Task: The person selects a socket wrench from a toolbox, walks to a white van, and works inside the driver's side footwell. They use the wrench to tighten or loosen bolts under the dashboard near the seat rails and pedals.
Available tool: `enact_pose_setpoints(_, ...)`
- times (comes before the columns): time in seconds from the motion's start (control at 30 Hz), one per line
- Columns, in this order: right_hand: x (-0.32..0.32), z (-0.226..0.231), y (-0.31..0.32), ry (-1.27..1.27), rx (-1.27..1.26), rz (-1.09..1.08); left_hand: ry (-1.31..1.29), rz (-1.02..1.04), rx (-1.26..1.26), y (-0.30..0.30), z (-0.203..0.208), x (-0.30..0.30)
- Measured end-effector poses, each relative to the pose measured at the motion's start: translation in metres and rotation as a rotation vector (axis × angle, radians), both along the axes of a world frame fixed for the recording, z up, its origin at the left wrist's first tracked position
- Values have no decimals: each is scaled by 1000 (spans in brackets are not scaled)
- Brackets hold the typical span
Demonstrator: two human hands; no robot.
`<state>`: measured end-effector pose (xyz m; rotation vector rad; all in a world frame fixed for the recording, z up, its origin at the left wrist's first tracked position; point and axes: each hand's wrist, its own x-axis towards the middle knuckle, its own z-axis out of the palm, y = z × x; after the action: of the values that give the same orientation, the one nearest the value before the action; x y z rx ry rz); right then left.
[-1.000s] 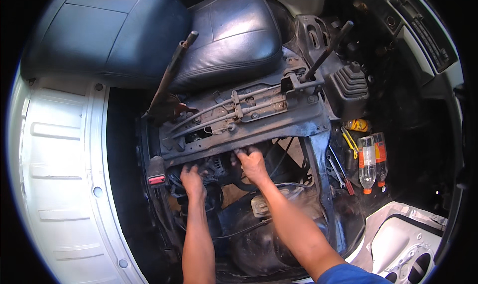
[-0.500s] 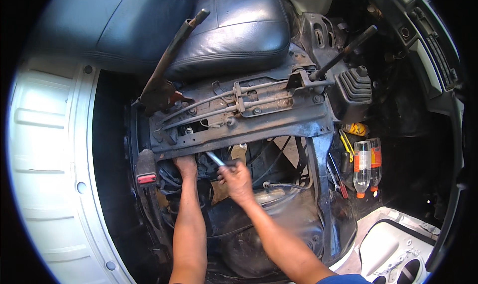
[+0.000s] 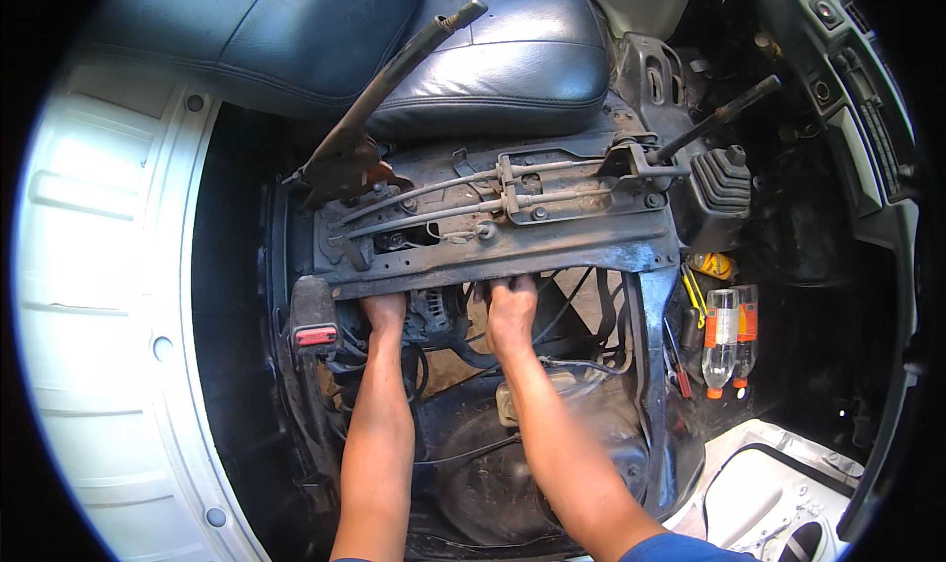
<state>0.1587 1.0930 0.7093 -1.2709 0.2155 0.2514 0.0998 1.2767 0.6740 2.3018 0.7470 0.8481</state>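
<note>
Both my arms reach down into an opened vehicle floor bay, under the front edge of a dark metal crossmember (image 3: pixel 512 257). My left hand (image 3: pixel 384 311) goes beneath that edge at the left; its fingers are hidden. To its right is a finned metal engine part (image 3: pixel 432 308). My right hand (image 3: pixel 510 316) is raised against the crossmember's underside, fingers curled together with their tips out of sight. What they grip, if anything, cannot be made out. Along the top of the crossmember run two grey cables (image 3: pixel 424 217).
A hand-brake lever (image 3: pixel 394 79) and gear lever (image 3: pixel 724 119) stand up behind the bay, before a black seat (image 3: pixel 493 69). A seat-belt buckle (image 3: pixel 315 326) rises at the left. Clear bottles (image 3: pixel 721 340), yellow-handled pliers (image 3: pixel 694 296) and a white door panel (image 3: pixel 778 493) lie at the right.
My right hand has moved up and right to the crossmember's underside, and the shiny metal tool it held is out of sight. My left hand remains beneath the edge; the whole view has shifted slightly.
</note>
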Motion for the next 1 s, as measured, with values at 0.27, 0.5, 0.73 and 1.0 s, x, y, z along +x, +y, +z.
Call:
enact_pose_setpoints(0.27,-9,26,-16,81,-119,228,227,16,79,9,-21,3)
enact_pose_setpoints(0.5,-86,27,5,72,100,330,123,49,-152,22,-44,-2)
enact_pose_setpoints(0.73,33,-1,2,-381,-146,-115,118,145,0,30,-76,-6)
enact_pose_setpoints(1.0,-66,35,-5,129,3,429,42,166,-49,36,-81,-11)
